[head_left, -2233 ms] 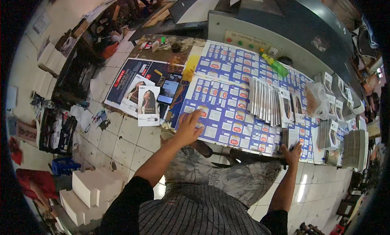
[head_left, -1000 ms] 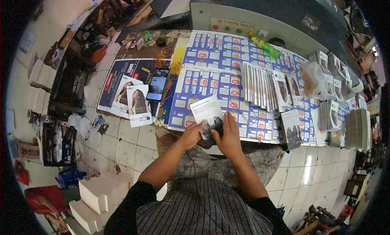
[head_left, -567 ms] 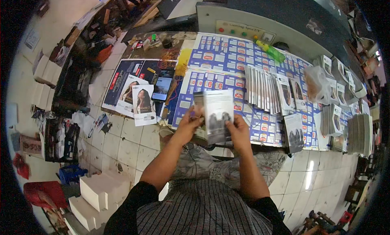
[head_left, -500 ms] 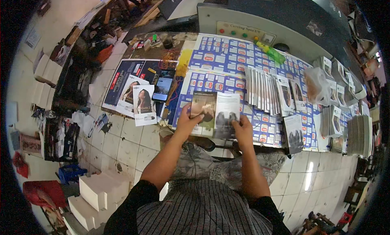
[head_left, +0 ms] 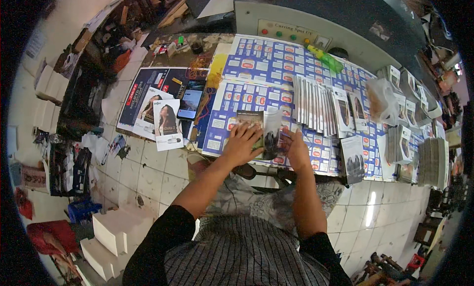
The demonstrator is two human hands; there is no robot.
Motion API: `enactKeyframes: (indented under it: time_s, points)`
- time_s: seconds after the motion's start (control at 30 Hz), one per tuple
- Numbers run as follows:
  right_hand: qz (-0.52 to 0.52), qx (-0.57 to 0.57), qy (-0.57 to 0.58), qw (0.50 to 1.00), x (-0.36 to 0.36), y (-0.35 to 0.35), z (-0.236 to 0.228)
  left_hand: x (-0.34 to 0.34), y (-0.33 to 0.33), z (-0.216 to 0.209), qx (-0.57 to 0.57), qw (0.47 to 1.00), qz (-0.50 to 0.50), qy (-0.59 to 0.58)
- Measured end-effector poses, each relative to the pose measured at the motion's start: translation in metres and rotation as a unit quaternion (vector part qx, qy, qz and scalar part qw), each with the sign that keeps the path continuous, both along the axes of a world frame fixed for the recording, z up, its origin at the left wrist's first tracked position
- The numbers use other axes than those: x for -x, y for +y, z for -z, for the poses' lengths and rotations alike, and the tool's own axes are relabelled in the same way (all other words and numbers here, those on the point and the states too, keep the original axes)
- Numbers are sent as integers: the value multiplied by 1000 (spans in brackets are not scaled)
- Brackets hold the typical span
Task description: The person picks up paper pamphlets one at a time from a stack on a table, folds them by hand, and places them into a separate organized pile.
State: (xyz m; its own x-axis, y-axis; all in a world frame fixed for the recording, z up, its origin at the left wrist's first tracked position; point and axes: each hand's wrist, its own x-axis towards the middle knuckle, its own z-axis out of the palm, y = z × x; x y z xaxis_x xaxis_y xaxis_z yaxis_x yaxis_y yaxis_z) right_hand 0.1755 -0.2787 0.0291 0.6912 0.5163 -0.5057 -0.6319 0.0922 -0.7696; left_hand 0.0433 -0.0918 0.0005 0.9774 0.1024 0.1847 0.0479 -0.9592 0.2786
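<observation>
A printed leaflet (head_left: pixel 272 138) lies in front of me at the table's near edge, its left panel dark brown and its right panel grey and white. My left hand (head_left: pixel 243 143) rests flat on the left panel with the fingers spread, covering most of it. The right panel looks narrower and tilted up. Beside its outer edge is my right hand (head_left: pixel 297 150), its fingers smeared by motion, so their grip on the paper is unclear. To the right, another grey leaflet (head_left: pixel 353 160) hangs slightly over the table edge.
A row of overlapping leaflets (head_left: pixel 316 105) lies right of centre. Further right are a plastic bag (head_left: pixel 384 102) and leaflet stacks (head_left: pixel 433 160). A green bottle (head_left: pixel 328 62) lies at the back. On the left are a phone (head_left: pixel 190 104) and two white leaflets (head_left: pixel 168 123).
My left hand has gone from holding the leaflet's left edge to lying flat on it. The right panel has tilted up, with my right hand at its outer edge. The view has shifted slightly.
</observation>
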Motion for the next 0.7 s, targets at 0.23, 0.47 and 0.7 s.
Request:
enactKeyframes:
  time_s: [0.23,0.47,0.7]
  points:
    - [-215,126,-516,820,-2,14,20,0,1,0,-24,999,7,-28]
    - [-242,250,-691,633,22,50,24,10,30,4,58,997,24,52]
    - [-250,261,-700,616,24,57,26,42,78,1,-4,1000,-18,25]
